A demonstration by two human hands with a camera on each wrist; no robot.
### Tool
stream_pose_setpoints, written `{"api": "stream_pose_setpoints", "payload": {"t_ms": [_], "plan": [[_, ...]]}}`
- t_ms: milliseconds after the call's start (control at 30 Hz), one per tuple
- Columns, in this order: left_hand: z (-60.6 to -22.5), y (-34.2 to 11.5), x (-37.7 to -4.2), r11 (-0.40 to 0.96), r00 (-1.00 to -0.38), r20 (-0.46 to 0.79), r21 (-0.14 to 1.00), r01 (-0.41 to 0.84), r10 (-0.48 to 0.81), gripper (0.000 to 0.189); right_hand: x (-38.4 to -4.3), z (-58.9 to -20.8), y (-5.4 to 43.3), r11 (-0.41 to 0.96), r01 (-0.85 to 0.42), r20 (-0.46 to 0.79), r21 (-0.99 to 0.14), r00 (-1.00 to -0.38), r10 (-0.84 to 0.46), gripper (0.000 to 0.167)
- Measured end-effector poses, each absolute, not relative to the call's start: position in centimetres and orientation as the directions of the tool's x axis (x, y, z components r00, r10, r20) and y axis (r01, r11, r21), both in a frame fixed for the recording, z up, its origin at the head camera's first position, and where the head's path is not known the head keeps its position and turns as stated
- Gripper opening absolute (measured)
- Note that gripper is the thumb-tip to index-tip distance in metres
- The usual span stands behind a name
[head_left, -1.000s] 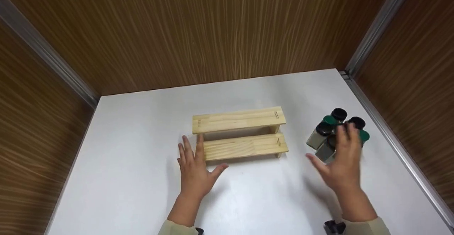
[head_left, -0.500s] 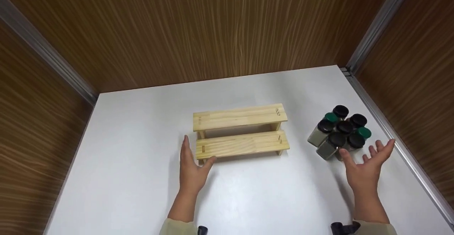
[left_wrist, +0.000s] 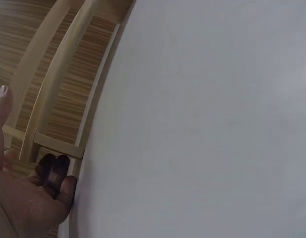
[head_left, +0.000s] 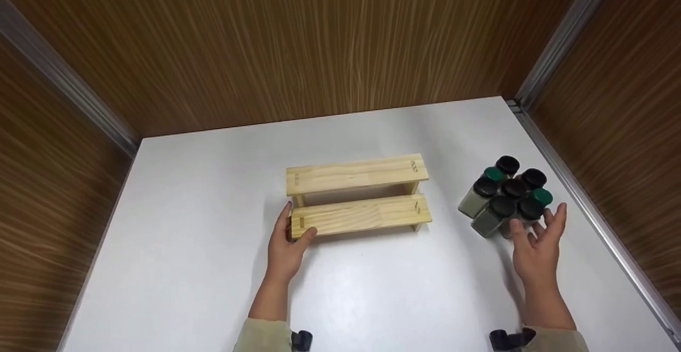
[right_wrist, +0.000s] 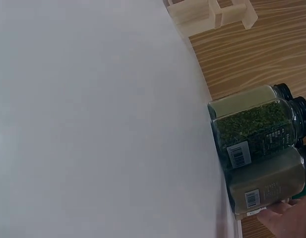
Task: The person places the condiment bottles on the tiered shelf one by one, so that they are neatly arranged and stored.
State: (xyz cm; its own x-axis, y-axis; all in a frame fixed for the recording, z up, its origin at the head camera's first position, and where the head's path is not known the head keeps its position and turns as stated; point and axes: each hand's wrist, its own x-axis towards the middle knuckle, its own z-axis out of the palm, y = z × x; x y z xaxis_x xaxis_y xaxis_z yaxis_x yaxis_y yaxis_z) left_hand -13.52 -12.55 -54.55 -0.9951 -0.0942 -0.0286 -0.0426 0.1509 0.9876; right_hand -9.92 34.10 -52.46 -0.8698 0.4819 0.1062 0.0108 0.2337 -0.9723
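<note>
A two-step wooden rack point(head_left: 362, 216) of pale planks stands mid-table. My left hand point(head_left: 283, 253) grips the left end of its lower plank, thumb over the front edge. In the left wrist view, curled fingers point(left_wrist: 56, 171) lie beside the rack's end leg point(left_wrist: 58, 145). Several spice jars point(head_left: 487, 220) with black and green caps stand bunched at the right. My right hand point(head_left: 538, 259) is cupped at their near right side, thumb by the front jars and fingers spread along the right. The right wrist view has a jar of green flakes point(right_wrist: 254, 126) and a tan-filled jar point(right_wrist: 269, 181).
The white table point(head_left: 207, 224) is bounded by a wood-grain back panel point(head_left: 340, 49) and side panels. A metal rail point(head_left: 596, 224) runs along the right edge, close beyond the jars. Black wrist cameras point(head_left: 301, 340) sit at both cuffs.
My right hand has come down from over the jars to their near right side and edged inward. My left hand has turned and closed round the rack's lower left end. Rack and jars stay put.
</note>
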Motion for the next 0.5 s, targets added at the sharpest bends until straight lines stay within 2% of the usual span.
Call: {"api": "stream_pose_setpoints", "payload": {"t_ms": [267, 500], "plan": [[-55.08, -13.23, -13.71, 0.149, -0.987, -0.103, 0.981, -0.121, -0.125, 0.074, -9.18, -52.66, 33.49, 0.309, 0.086, 0.090, -0.947, -0.853, 0.514, 0.104], [-55.41, -12.92, -14.27, 0.086, -0.989, -0.095, 0.991, -0.106, -0.116, 0.068, -9.20, -52.75, 34.07, 0.311, 0.133, 0.079, -0.941, -0.808, 0.584, 0.110]]}}
